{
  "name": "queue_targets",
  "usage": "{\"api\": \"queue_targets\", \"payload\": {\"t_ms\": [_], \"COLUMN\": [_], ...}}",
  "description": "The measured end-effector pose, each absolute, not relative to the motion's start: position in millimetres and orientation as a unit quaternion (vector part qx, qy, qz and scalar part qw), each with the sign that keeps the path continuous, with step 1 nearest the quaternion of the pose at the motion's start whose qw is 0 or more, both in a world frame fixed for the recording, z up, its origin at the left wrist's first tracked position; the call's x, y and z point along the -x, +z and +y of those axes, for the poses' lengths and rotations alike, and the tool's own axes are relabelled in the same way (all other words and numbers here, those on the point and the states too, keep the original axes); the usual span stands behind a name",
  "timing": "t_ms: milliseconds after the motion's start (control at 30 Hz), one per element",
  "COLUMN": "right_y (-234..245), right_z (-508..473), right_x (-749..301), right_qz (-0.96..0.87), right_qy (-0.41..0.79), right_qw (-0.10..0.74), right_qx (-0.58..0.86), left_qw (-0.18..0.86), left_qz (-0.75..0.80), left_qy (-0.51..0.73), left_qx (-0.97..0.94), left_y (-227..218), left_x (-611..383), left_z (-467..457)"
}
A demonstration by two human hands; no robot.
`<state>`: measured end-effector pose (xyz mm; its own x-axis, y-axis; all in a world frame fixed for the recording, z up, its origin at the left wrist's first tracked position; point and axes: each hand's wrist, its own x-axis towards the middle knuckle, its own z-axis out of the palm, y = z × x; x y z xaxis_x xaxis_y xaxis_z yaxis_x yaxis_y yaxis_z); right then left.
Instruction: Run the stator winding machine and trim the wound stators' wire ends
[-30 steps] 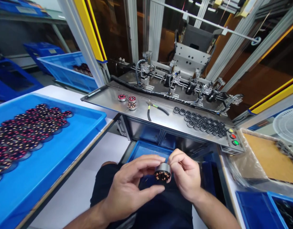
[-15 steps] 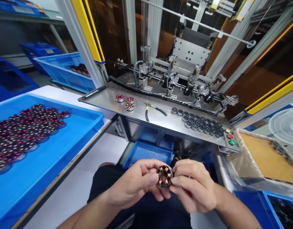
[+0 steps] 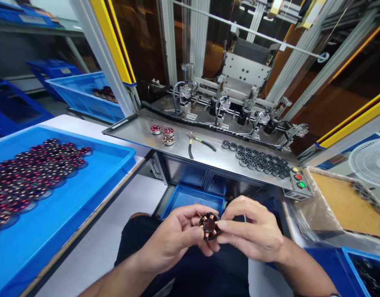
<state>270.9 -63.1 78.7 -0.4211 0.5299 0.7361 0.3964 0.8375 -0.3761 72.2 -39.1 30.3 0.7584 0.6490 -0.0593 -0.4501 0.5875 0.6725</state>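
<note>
Both my hands hold one small round wound stator (image 3: 209,226) with copper coils, over my lap. My left hand (image 3: 174,239) pinches its left edge between thumb and fingers. My right hand (image 3: 252,233) grips its right edge with thumb and fingertips. The stator's open face points up at me. A thin copper wire end sticks out near my left thumb.
A blue tray (image 3: 94,185) at left holds several wound stators. On the steel shelf (image 3: 140,130) lie three wound stators (image 3: 163,134), pliers (image 3: 198,144) and several bare cores (image 3: 261,159). Coloured buttons (image 3: 298,177) sit at its right end. A small blue bin (image 3: 190,198) is below.
The stator was turned from its side to face up, then shifted slightly. Both hands stayed closed on it over my lap.
</note>
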Motion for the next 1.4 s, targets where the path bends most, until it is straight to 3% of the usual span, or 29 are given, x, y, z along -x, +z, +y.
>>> {"api": "queue_targets", "payload": {"t_ms": [300,433,667,900,1033,1267,1400], "right_y": [98.2,109.8,116.3,118.7,121.8,120.3,116.2], "right_z": [-67.7,-61.3,-54.8,-60.9,-59.3,-54.9,-58.8], "right_x": [-254.4,-244.6,-245.6,-242.3,-239.0,-244.6,-248.8], "right_qz": [-0.833,-0.859,-0.897,-0.86,-0.84,-0.843,-0.828], "right_qy": [0.08,0.123,0.091,0.053,0.133,0.205,0.17], "right_qw": [0.407,0.368,0.327,0.338,0.364,0.374,0.392], "right_qx": [0.366,0.334,0.285,0.378,0.381,0.327,0.362], "left_qw": [0.862,0.851,0.936,0.853,0.823,0.926,0.88], "left_qz": [0.09,0.023,-0.046,-0.008,-0.028,-0.042,0.036], "left_qy": [0.415,0.47,0.153,0.428,0.499,0.196,0.315], "left_qx": [-0.276,-0.233,-0.314,-0.297,-0.27,-0.319,-0.355], "left_y": [29.9,22.5,0.4,19.6,25.8,18.1,23.7], "left_x": [-69.1,-70.8,-78.4,-66.5,-57.3,-70.7,-67.7], "left_z": [-38.3,-32.1,-28.2,-35.7,-29.8,-20.4,-31.7]}}
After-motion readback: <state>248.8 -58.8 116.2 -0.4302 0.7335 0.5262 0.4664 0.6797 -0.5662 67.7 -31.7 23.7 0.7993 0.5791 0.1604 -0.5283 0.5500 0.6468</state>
